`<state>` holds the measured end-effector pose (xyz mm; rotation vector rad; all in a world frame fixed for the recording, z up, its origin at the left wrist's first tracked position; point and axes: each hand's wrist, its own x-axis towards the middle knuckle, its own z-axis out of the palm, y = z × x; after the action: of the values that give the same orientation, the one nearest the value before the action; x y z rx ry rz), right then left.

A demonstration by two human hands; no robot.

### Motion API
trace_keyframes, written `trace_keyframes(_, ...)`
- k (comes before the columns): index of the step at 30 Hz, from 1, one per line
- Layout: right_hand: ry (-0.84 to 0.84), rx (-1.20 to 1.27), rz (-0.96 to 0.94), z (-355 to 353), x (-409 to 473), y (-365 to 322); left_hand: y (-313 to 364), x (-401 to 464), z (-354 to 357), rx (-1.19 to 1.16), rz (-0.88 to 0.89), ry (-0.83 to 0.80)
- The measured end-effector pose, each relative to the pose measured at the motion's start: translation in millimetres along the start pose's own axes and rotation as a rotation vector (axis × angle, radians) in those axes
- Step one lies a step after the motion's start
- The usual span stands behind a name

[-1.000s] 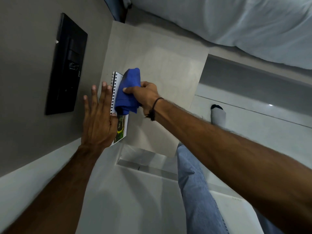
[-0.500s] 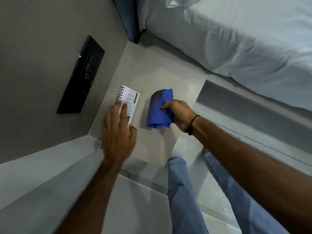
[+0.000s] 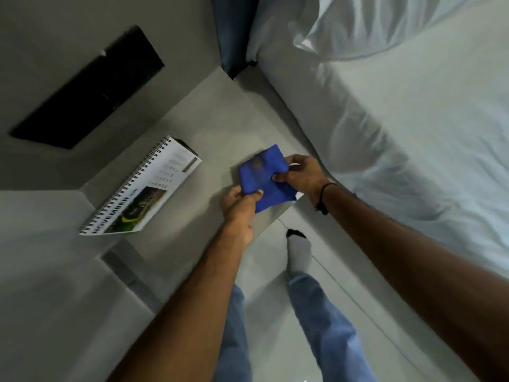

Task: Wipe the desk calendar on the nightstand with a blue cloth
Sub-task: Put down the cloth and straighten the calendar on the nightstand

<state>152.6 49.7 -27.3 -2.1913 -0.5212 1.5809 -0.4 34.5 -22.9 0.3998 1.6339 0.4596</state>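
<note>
The spiral-bound desk calendar (image 3: 143, 188) stands on the grey nightstand (image 3: 220, 128) near the wall, its white page with a picture facing me. No hand touches it. To its right, above the nightstand's front part, both hands hold the folded blue cloth (image 3: 261, 179). My left hand (image 3: 238, 206) pinches its lower left edge. My right hand (image 3: 298, 175) grips its right side; a black band circles that wrist.
A black panel (image 3: 91, 89) is set in the grey wall behind the nightstand. A bed with white bedding (image 3: 399, 119) runs along the right. My legs in blue jeans and a grey sock (image 3: 298, 252) stand on the pale floor below.
My left hand let go of the calendar and moved right to the cloth. The right hand carried the cloth away from the calendar toward the bed. The camera view shifted.
</note>
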Motion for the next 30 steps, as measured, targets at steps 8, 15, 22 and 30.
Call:
trace_keyframes(8,0.209,-0.386,-0.264,-5.2,7.3,-20.3,-5.7,7.4,3.4,0.152,0.079,0.299)
trace_keyframes(15,0.033,-0.361,-0.400,53.6,-62.9,-103.3,13.2,-43.0,-149.0,0.044,-0.180,0.633)
trace_keyframes(22,-0.029,-0.394,-0.417,138.2,-65.1,-148.1,42.3,-22.4,-234.2,-0.361,-0.030,0.674)
trace_keyframes(30,0.013,-0.456,-0.461,154.1,-61.5,-141.5,42.9,-11.8,-238.2,-0.157,0.102,0.541)
